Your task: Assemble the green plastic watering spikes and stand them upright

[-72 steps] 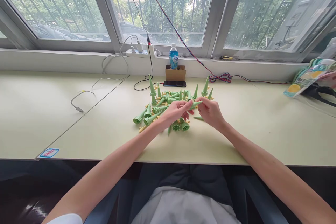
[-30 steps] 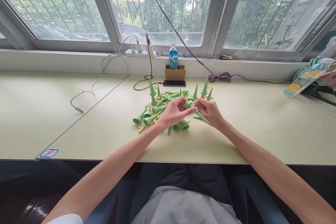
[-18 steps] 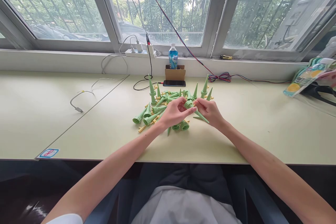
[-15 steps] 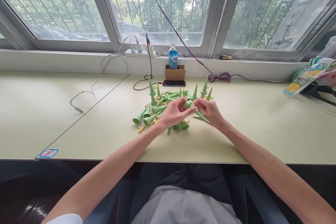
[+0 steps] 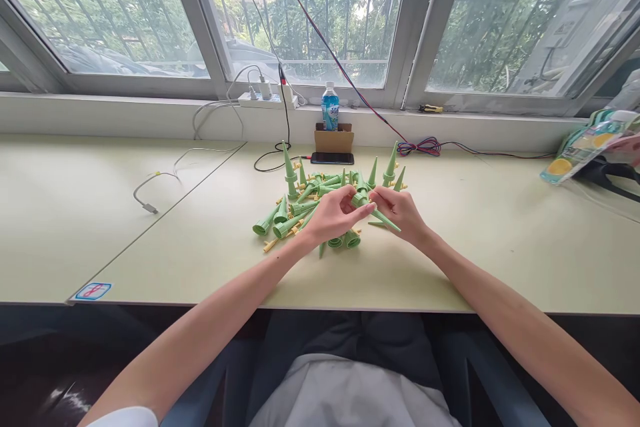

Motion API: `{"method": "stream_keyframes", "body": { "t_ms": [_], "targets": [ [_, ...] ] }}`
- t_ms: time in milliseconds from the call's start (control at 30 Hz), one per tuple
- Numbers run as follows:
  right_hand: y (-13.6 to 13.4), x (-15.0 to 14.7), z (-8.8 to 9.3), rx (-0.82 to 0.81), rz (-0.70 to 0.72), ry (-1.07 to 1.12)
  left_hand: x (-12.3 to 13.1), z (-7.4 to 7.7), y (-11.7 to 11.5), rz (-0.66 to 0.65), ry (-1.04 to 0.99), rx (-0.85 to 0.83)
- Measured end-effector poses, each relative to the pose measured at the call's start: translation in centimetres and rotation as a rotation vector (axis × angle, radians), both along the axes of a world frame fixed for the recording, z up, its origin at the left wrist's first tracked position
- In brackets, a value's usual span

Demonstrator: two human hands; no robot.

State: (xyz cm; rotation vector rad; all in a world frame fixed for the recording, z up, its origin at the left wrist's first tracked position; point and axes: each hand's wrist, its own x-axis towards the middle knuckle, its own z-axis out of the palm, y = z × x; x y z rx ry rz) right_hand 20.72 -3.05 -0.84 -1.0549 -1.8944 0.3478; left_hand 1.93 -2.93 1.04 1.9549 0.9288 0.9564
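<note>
A green plastic plant watering spike (image 5: 383, 217) is held over the pile, its pointed end slanting down to the right. My left hand (image 5: 336, 213) is closed on its wide collar, thumb along the near side. At the other side of the collar, my right hand (image 5: 397, 212) pinches the spike, where a bit of yellow shows by the fingertips; the exact grip is partly hidden. Around and behind both hands are several more green spikes (image 5: 287, 229), lying jumbled, with yellow valves (image 5: 271, 246) among them. A few spikes stand upright, such as a tall spike (image 5: 290, 173) at the back left.
Behind the pile lie a phone (image 5: 332, 158) and a small cardboard box (image 5: 333, 141) with a blue-labelled bottle (image 5: 330, 108) by it. Coiled cable (image 5: 419, 147) rests at the back right. A white cable (image 5: 149, 208) crosses the table on the left.
Hardly anything differs. The held spike's tip has shifted very slightly up and to the right, while both hands keep their hold.
</note>
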Motion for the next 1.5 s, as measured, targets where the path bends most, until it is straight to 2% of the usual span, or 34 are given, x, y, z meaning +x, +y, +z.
{"method": "stream_keyframes", "body": {
  "t_ms": [1500],
  "targets": [
    [-0.11, -0.05, 0.09, -0.017, -0.007, -0.017, -0.04, -0.24, 0.13, -0.015, -0.001, -0.001]
  ]
}}
